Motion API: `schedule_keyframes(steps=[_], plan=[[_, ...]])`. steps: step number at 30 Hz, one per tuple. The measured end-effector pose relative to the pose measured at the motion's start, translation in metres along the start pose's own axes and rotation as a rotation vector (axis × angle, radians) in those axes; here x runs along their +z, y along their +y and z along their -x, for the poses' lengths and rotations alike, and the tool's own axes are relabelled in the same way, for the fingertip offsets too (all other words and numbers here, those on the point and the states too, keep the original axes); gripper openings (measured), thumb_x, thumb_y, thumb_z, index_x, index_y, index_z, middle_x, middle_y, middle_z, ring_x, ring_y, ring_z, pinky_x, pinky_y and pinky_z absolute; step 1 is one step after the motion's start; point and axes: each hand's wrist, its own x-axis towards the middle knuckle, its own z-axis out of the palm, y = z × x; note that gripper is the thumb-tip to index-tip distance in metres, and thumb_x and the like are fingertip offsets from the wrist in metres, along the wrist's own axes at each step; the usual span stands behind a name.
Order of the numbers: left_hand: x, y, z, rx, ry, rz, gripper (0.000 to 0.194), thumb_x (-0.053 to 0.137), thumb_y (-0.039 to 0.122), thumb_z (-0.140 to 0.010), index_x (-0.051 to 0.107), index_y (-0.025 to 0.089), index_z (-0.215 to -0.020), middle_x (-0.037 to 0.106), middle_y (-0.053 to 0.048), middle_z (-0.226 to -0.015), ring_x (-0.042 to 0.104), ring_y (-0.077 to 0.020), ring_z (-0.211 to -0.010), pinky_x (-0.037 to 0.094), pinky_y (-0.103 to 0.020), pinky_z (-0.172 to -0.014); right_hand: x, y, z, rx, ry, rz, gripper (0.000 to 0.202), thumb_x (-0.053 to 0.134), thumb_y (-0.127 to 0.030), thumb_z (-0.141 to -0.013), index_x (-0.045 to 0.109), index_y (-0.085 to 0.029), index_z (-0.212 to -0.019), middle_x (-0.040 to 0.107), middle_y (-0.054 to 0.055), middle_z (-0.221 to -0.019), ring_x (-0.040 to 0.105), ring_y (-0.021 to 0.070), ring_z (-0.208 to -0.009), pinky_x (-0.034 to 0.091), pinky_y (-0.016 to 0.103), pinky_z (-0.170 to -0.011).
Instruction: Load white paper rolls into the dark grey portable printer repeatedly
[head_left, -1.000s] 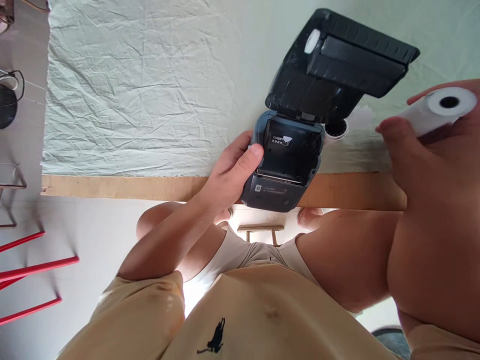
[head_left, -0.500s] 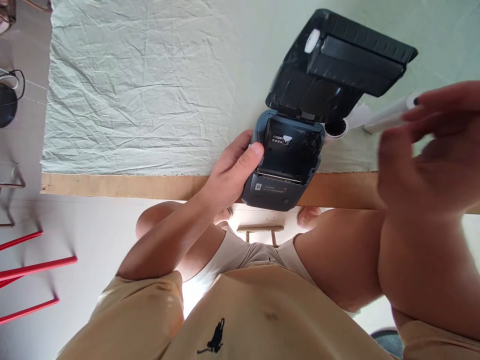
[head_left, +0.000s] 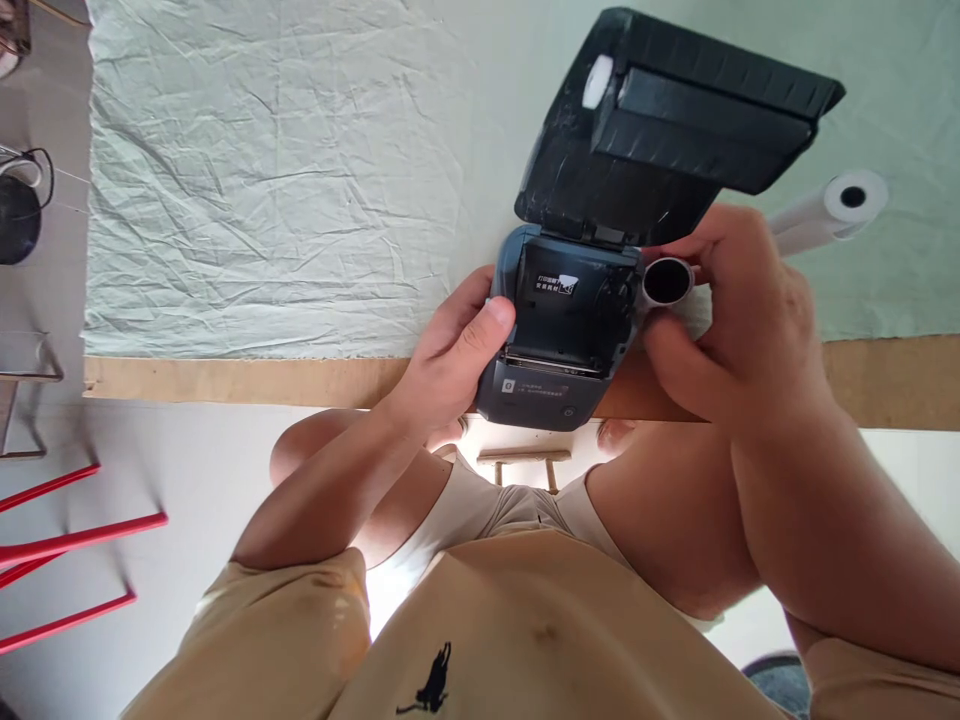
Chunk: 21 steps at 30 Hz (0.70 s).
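My left hand (head_left: 461, 345) grips the left side of a dark label printer (head_left: 574, 300), thumb on its rim. The printer's black lid (head_left: 675, 120) is swung up, and its inner bay shows a small printed label and no roll. Right beside the printer, my right hand (head_left: 739, 310) has its fingers around a small roll (head_left: 667, 282) with a dark hollow core. The fingertips behind the roll are partly hidden. A longer white roll (head_left: 814, 215) lies on the cloth just beyond my right hand.
A pale green, wrinkled cloth (head_left: 285, 180) covers the table, whose wooden front edge (head_left: 247, 380) runs above my lap. Red bars (head_left: 90, 540) and a dark round object (head_left: 16, 220) are off to the left, past the table.
My right hand has moved left and closed around the small roll beside the printer. The longer white roll is now more visible. My left hand still holds the printer.
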Motion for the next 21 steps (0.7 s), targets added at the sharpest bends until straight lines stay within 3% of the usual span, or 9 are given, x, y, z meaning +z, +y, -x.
schedule_keyframes(steps=[3,6,10,15,18,21], plan=[[-0.002,0.0,0.0,0.002,-0.012,0.022,0.057,0.075,0.081,-0.12,0.087,0.027,-0.132,0.095,-0.01,-0.13,0.095,-0.0353,-0.129,0.077,-0.037,-0.082,0.001,0.002,0.002,-0.018,0.016,0.022,0.048,0.072,-0.021,-0.101,0.065,-0.036,-0.146,0.086,0.005,-0.13,0.088,0.026,-0.108,0.071,0.039,-0.084],[-0.002,0.0,0.001,0.002,-0.019,0.023,0.058,0.073,0.082,-0.121,0.086,0.027,-0.131,0.093,-0.009,-0.119,0.094,-0.0305,-0.105,0.076,-0.038,-0.079,0.002,0.005,0.005,0.065,0.076,0.062,0.048,0.073,-0.022,-0.109,0.065,-0.039,-0.154,0.083,0.007,-0.141,0.088,0.0312,-0.129,0.076,0.047,-0.1],[0.001,0.001,0.002,-0.027,0.0,0.009,0.065,0.067,0.091,-0.12,0.083,0.029,-0.131,0.09,-0.007,-0.11,0.088,-0.0267,-0.09,0.073,-0.038,-0.073,0.001,0.005,0.008,0.135,0.006,-0.019,0.061,0.073,-0.026,-0.112,0.056,-0.046,-0.167,0.085,0.002,-0.134,0.089,0.0308,-0.119,0.078,0.05,-0.1],[0.001,0.0,0.001,-0.001,-0.019,0.027,0.063,0.071,0.088,-0.12,0.085,0.027,-0.126,0.091,-0.008,-0.11,0.089,-0.0271,-0.091,0.073,-0.038,-0.076,0.003,0.008,0.012,0.144,0.097,0.12,0.038,0.076,-0.036,-0.115,0.07,-0.041,-0.152,0.08,0.008,-0.132,0.088,0.0306,-0.117,0.077,0.046,-0.094],[0.0,-0.001,0.0,-0.01,-0.005,-0.005,0.072,0.067,0.096,-0.117,0.086,0.027,-0.128,0.091,-0.009,-0.113,0.09,-0.0287,-0.096,0.075,-0.04,-0.079,0.0,0.009,0.012,0.186,0.034,0.046,0.053,0.077,-0.033,-0.114,0.061,-0.046,-0.163,0.083,0.002,-0.126,0.086,0.0271,-0.103,0.076,0.044,-0.09],[-0.001,-0.002,0.001,0.014,0.004,-0.029,0.074,0.064,0.098,-0.118,0.087,0.028,-0.129,0.091,-0.008,-0.113,0.089,-0.0285,-0.097,0.074,-0.039,-0.08,-0.003,0.006,0.011,0.151,-0.034,0.001,0.062,0.073,-0.025,-0.109,0.059,-0.046,-0.166,0.087,0.002,-0.131,0.09,0.0288,-0.112,0.078,0.044,-0.094]])
